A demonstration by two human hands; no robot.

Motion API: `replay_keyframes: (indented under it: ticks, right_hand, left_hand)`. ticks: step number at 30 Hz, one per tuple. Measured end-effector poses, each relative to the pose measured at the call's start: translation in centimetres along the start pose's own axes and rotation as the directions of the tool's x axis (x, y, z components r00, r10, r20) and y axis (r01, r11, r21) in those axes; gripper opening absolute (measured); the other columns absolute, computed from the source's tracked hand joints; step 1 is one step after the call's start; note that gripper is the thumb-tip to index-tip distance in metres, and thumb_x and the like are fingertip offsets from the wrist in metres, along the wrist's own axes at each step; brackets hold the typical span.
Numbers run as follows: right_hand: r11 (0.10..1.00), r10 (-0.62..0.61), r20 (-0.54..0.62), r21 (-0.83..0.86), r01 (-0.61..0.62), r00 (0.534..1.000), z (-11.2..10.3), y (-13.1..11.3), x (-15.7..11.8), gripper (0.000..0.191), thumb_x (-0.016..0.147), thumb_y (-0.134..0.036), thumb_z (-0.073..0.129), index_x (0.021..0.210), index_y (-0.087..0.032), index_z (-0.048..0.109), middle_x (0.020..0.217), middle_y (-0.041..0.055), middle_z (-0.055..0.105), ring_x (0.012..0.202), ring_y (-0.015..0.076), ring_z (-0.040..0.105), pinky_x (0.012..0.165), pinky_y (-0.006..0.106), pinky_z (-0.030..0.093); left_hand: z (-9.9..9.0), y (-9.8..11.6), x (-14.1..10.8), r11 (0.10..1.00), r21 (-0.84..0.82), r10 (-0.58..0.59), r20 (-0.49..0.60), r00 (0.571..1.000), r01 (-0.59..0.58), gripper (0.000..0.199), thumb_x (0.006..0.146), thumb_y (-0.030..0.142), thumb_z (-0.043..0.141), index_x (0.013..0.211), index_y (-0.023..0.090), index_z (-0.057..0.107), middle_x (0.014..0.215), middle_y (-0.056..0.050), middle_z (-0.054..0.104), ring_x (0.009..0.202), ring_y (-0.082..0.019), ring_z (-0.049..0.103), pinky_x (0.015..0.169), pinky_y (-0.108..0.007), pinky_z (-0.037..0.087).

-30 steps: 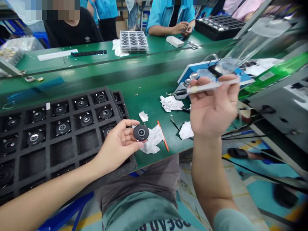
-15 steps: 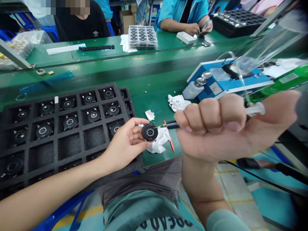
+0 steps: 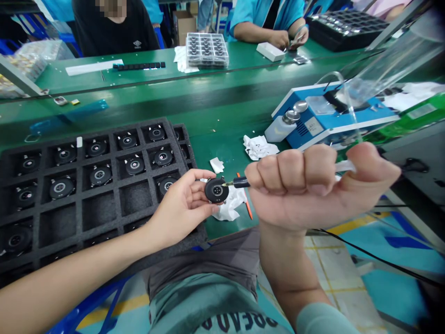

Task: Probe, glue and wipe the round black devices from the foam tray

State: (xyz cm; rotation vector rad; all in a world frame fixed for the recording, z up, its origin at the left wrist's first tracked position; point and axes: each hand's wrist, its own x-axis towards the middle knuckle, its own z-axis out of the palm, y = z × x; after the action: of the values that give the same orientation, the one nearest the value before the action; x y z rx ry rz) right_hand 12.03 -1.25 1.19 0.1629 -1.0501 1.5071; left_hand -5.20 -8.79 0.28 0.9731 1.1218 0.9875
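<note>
My left hand (image 3: 189, 204) grips a round black watch case (image 3: 216, 190) by its edge, its back with the ringed sensor facing up. My right hand (image 3: 302, 185) is wrapped round a dispensing syringe (image 3: 241, 182), most of which the fist hides. The needle tip is at the upper right rim of the watch case; whether it touches cannot be made out. A clear tube runs up from the syringe's rear end by my thumb. Left of my left hand lies a black foam tray (image 3: 99, 208) with similar watch cases in many compartments.
Behind my right hand stand a blue dispenser machine (image 3: 313, 125), a white pump bottle (image 3: 281, 126) and a green bottle (image 3: 410, 116). Crumpled tissue (image 3: 259, 147) and an orange stick (image 3: 249, 209) lie on the green table. Across it are a clear compartment box (image 3: 207, 51) and co-workers.
My right hand has shifted left with the syringe, its thumb moving closer to the fist. The needle has slid slightly along the rim. My left hand and the watch case are almost still.
</note>
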Motion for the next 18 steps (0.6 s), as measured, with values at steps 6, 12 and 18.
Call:
replay_keyframes:
  ticks: [6,12,18]
  right_hand:
    - [1.000,-0.007,-0.045,-0.018,0.007,0.999,0.01,0.07,-0.31,0.057,0.090,-0.055,0.057,0.049,-0.023,0.034,0.041,-0.0084,0.021,0.037,0.0079,0.016,0.041,0.029,0.025]
    - [0.990,0.140,-0.123,0.014,-0.139,0.983,0.44,-0.48,-0.53,0.059,0.090,-0.048,0.060,0.049,-0.022,0.026,0.043,-0.0069,0.025,0.041,0.0087,0.019,0.046,0.030,0.029]
    - [0.990,0.142,-0.073,0.027,-0.140,0.987,0.43,-0.39,-0.53,0.061,0.090,-0.048,0.061,0.049,-0.022,0.025,0.042,-0.0069,0.023,0.040,0.0091,0.019,0.046,0.030,0.029]
  left_hand:
    - [-0.02,0.11,-0.07,1.000,-0.003,0.000,0.000,1.000,0.000,0.049,0.074,0.004,0.077,0.116,0.017,0.054,0.097,-0.002,0.072,0.085,-0.012,0.069,0.079,-0.025,0.056]
    - [0.00,0.17,-0.08,1.000,-0.007,-0.010,-0.006,1.000,0.010,0.049,0.073,0.004,0.078,0.115,0.018,0.056,0.100,-0.003,0.073,0.085,-0.013,0.070,0.081,-0.027,0.056]
    - [0.05,0.16,-0.10,1.000,-0.011,-0.010,-0.008,1.000,0.010,0.049,0.073,0.003,0.077,0.114,0.018,0.056,0.099,-0.003,0.073,0.085,-0.013,0.070,0.081,-0.027,0.056]
